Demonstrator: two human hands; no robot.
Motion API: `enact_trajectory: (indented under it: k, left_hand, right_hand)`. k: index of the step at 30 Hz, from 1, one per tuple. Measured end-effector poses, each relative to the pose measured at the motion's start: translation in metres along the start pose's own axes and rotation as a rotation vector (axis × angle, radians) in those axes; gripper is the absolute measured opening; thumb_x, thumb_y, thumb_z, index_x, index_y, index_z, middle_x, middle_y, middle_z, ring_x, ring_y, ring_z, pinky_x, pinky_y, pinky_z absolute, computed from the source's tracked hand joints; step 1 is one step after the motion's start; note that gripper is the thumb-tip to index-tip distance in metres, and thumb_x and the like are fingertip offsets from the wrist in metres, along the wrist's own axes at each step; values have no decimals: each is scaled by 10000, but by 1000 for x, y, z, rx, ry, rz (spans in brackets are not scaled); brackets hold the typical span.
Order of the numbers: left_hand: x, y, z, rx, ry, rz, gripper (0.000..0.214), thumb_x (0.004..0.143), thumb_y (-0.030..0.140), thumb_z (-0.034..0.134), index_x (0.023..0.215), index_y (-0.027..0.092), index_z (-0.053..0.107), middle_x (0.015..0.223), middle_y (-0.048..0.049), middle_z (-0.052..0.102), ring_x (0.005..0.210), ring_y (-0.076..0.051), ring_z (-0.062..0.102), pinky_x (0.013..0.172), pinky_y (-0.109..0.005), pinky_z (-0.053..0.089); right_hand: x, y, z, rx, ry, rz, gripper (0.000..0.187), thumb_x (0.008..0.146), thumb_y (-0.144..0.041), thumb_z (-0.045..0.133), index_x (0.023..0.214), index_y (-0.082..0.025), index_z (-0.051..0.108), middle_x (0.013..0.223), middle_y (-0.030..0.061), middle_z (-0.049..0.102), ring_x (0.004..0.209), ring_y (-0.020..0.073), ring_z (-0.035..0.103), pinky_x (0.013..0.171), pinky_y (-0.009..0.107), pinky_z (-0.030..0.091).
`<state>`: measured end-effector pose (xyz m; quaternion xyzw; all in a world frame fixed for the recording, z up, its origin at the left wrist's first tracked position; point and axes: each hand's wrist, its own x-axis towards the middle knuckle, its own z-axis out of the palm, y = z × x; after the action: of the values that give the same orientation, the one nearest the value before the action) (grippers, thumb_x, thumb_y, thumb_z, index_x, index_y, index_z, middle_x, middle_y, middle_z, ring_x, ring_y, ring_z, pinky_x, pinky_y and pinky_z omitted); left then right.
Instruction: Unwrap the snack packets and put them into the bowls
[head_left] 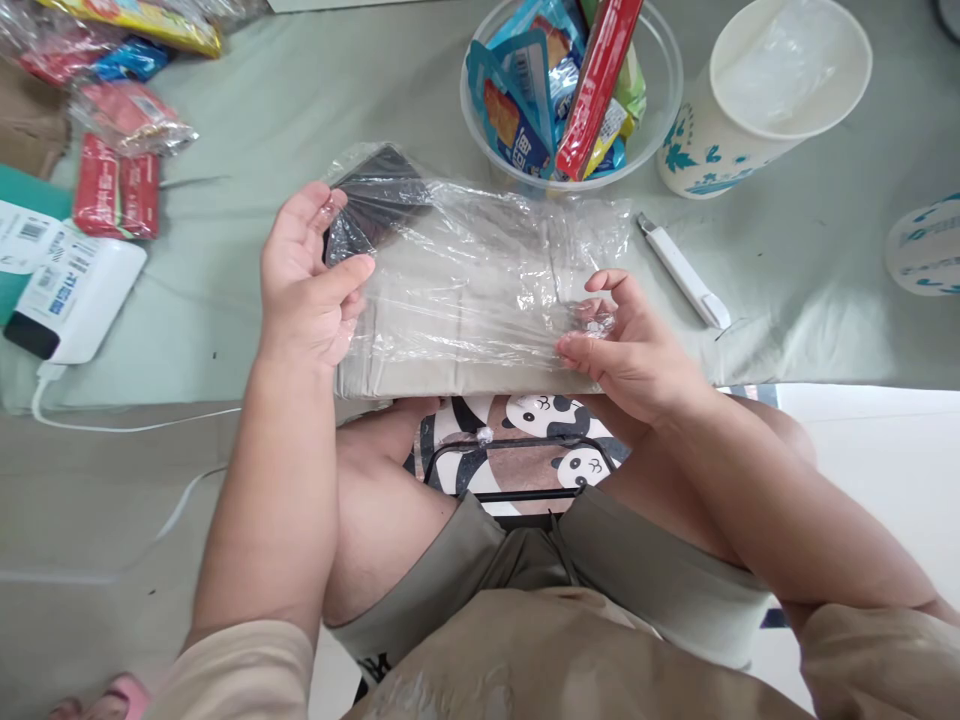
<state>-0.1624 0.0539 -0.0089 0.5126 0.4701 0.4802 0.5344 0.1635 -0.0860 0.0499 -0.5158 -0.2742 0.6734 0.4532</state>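
A clear plastic bag [480, 270] lies stretched across the edge of the green-covered surface [247, 130], with a dark flat object [375, 195] inside its left end. My left hand [311, 285] grips the bag's left end, thumb pressed over the plastic near the dark object. My right hand [626, 340] pinches the bag's right end between thumb and fingers. Both hands hold the bag taut between them.
A clear bowl [660, 95] of snack packets stands behind the bag. A white paper cup [750, 110] and a white utility knife [682, 270] lie to the right. A white power bank [75, 295] with cable and red packets [116, 185] sit at the left.
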Motion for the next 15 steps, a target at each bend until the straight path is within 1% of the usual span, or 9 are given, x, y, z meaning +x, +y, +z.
enact_trajectory:
  k: [5,7,10,13,15]
  left_hand:
    - [0,-2,-5,54,-9,1,950,556,417,1006,1403,367,579,1681,-66,373,565,23,420,384,-162,211]
    - [-1,-3,-5,70,-10,2,945,567,420,1003,1409,373,578,1686,-66,365,577,16,436,394,-165,233]
    - [-2,-2,-3,61,1,0,967,533,455,1021,1392,369,587,1686,-71,374,553,30,399,380,-161,210]
    - [-2,-1,1,67,6,-2,967,526,467,1023,1387,362,595,1683,-78,382,531,40,356,362,-165,177]
    - [-2,-2,2,79,9,3,978,531,475,1018,1402,356,588,1684,-88,374,530,39,357,359,-167,169]
  right_hand:
    - [-1,1,-2,-78,-56,0,661,610,-124,826,1100,-302,419,943,-75,451,559,15,487,507,205,469]
    - [-2,1,-2,-91,-72,-7,608,617,-110,792,1082,-295,448,947,-66,441,543,6,437,464,193,389]
    - [-2,2,-1,-82,-106,-15,530,617,-86,741,1033,-284,477,947,-63,447,505,-4,379,423,197,266]
    - [-3,0,0,-59,-133,-26,515,614,-74,720,1024,-288,494,965,-70,502,458,-12,332,404,211,209]
    - [-4,-2,0,-61,-145,-9,536,612,-86,739,1057,-289,518,1010,-62,588,450,-7,340,405,216,219]
